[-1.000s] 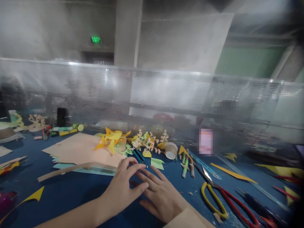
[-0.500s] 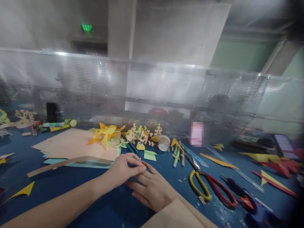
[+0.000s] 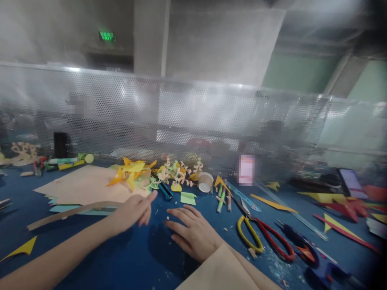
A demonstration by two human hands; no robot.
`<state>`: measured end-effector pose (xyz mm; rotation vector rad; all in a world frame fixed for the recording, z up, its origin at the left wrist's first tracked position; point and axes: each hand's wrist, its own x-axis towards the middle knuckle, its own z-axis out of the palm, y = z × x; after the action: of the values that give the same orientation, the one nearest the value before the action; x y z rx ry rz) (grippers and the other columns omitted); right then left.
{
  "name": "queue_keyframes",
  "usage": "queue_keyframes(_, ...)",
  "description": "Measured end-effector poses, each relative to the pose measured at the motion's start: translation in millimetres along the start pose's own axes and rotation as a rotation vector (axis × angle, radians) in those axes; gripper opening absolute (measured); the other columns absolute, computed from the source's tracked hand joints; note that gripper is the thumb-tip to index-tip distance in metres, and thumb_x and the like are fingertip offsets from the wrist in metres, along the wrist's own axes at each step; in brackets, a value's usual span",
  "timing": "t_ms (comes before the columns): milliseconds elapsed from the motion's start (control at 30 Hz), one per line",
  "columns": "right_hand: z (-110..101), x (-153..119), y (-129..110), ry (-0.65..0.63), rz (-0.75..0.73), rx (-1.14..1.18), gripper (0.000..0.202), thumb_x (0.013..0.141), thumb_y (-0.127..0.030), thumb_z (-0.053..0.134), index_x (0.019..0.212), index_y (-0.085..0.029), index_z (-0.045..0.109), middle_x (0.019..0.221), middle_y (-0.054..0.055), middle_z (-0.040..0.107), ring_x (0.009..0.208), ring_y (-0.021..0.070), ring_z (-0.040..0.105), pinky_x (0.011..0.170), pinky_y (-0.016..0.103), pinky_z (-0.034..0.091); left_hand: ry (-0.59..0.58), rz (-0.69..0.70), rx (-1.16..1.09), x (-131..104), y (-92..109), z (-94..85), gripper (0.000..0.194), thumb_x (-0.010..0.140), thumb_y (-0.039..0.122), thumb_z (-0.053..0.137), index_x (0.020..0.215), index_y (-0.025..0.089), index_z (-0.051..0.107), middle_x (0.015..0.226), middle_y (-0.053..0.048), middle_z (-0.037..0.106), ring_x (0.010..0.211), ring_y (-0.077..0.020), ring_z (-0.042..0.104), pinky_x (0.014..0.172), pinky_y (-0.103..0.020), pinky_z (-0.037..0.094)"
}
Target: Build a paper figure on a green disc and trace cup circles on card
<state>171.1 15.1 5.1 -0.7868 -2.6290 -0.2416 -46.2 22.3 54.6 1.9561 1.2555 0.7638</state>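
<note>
My left hand (image 3: 134, 211) hovers at the near edge of a stack of beige paper (image 3: 90, 183). Its fingers are partly bent and apart, and I see nothing in them. To the right, my right hand (image 3: 196, 235) has its fingers spread over the blue tabletop (image 3: 133, 257), palm down and holding nothing visible. A beige sheet (image 3: 220, 270) covers part of my right wrist and forearm. Beyond the hands are a blue cutter (image 3: 165, 191) and a pale green paper square (image 3: 188, 197). Scissors (image 3: 250, 219) with one yellow and one red handle lie right of my right hand.
Yellow paper stars (image 3: 133, 171), curled paper pieces (image 3: 178, 173) and a tape roll (image 3: 206, 182) line the back. A perforated metal screen (image 3: 193, 108) rises behind. On the right are a blue glue gun (image 3: 320, 257), a clear ruler (image 3: 298, 213) and a phone (image 3: 353, 183).
My hands, which were touching at the fingers, are now apart; the left has drawn back to the left. My right hand's fingers are still spread. The whole view has shifted slightly.
</note>
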Motion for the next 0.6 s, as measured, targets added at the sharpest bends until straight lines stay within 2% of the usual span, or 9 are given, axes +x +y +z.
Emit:
queue_keyframes(33, 0, 0, -1, 0.020, 0.019, -0.005, 0.027, 0.087, -0.025, 0.045, 0.113, -0.026, 0.050, 0.121, 0.005, 0.053, 0.107, 0.0186, 0.048, 0.094, 0.036, 0.032, -0.183, -0.004, -0.031, -7, 6, 8.7, 0.069, 0.088, 0.049, 0.017, 0.041, 0.016, 0.055, 0.046, -0.002, 0.056, 0.053, -0.0147, 0.055, 0.063, -0.025, 0.042)
queue_keyframes(67, 0, 1, -1, 0.043, 0.049, -0.010, 0.023, 0.085, -0.023, 0.046, 0.107, -0.025, 0.052, 0.115, 0.005, 0.056, 0.101, 0.0187, 0.050, 0.089, 0.035, 0.036, -0.290, -0.009, -0.034, -13, 13, 17.7, 0.067, 0.088, 0.051, 0.018, 0.054, 0.015, 0.063, 0.056, -0.004, 0.062, 0.057, -0.0157, 0.057, 0.061, -0.024, 0.043)
queue_keyframes(133, -1, 2, -2, 0.102, 0.138, -0.012, 0.013, 0.084, -0.020, 0.046, 0.094, -0.022, 0.054, 0.097, 0.005, 0.060, 0.088, 0.0182, 0.054, 0.077, 0.030, 0.041, -0.348, 0.061, 0.067, -24, 24, 35.6, 0.038, 0.078, 0.048, 0.047, 0.087, 0.017, 0.068, 0.078, -0.004, 0.067, 0.066, -0.0176, 0.058, 0.057, -0.023, 0.042)
queue_keyframes(167, -2, 2, -3, 0.137, 0.190, -0.010, 0.010, 0.084, -0.019, 0.045, 0.088, -0.021, 0.053, 0.089, 0.004, 0.059, 0.082, 0.0177, 0.054, 0.071, 0.029, 0.042, -0.356, 0.099, 0.134, -28, 28, 44.2, 0.038, 0.068, 0.043, 0.061, 0.098, 0.019, 0.065, 0.085, -0.005, 0.067, 0.069, -0.0194, 0.059, 0.058, -0.024, 0.042)
queue_keyframes(300, -10, 4, -7, 0.259, 0.333, 0.010, 0.007, 0.082, -0.019, 0.042, 0.079, -0.020, 0.048, 0.076, 0.002, 0.055, 0.067, 0.0154, 0.053, 0.059, 0.025, 0.041, -0.334, 0.246, 0.151, -32, 30, 75.7, 0.043, 0.064, 0.032, 0.068, 0.104, 0.021, 0.063, 0.108, -0.009, 0.064, 0.097, -0.0281, 0.053, 0.085, -0.033, 0.038)
queue_keyframes(367, -12, 3, -8, 0.276, 0.356, 0.007, 0.006, 0.082, -0.019, 0.043, 0.079, -0.020, 0.048, 0.076, 0.001, 0.055, 0.065, 0.0141, 0.054, 0.058, 0.023, 0.041, -0.315, 0.250, 0.094, -29, 26, 87.5, 0.032, 0.061, 0.028, 0.070, 0.092, 0.019, 0.068, 0.103, -0.008, 0.065, 0.097, -0.0278, 0.052, 0.086, -0.032, 0.037)
queue_keyframes(467, -6, 3, -4, 0.253, 0.385, -0.007, 0.004, 0.080, -0.022, 0.050, 0.079, -0.020, 0.054, 0.075, -0.001, 0.059, 0.063, 0.0113, 0.056, 0.057, 0.021, 0.042, -0.375, 0.130, -0.082, -24, 22, 94.5, 0.011, 0.067, 0.025, 0.063, 0.074, 0.017, 0.066, 0.070, -0.001, 0.063, 0.068, -0.0173, 0.055, 0.059, -0.022, 0.040)
queue_keyframes(533, 1, 5, 3, 0.253, 0.427, -0.008, 0.011, 0.080, -0.027, 0.055, 0.076, -0.017, 0.059, 0.072, -0.002, 0.062, 0.061, 0.0101, 0.057, 0.059, 0.022, 0.045, -0.399, 0.025, -0.293, -21, 20, 90.9, 0.014, 0.073, 0.030, 0.058, 0.079, 0.017, 0.061, 0.060, 0.003, 0.057, 0.054, -0.0115, 0.050, 0.048, -0.018, 0.034)
queue_keyframes(600, 6, 7, 10, 0.319, 0.510, -0.020, 0.023, 0.082, -0.035, 0.054, 0.081, -0.013, 0.062, 0.078, 0.000, 0.065, 0.064, 0.0118, 0.060, 0.061, 0.026, 0.049, -0.347, -0.074, -0.546, -17, 17, 81.6, 0.023, 0.075, 0.038, 0.057, 0.085, 0.017, 0.055, 0.063, 0.004, 0.058, 0.052, -0.0105, 0.051, 0.048, -0.018, 0.036)
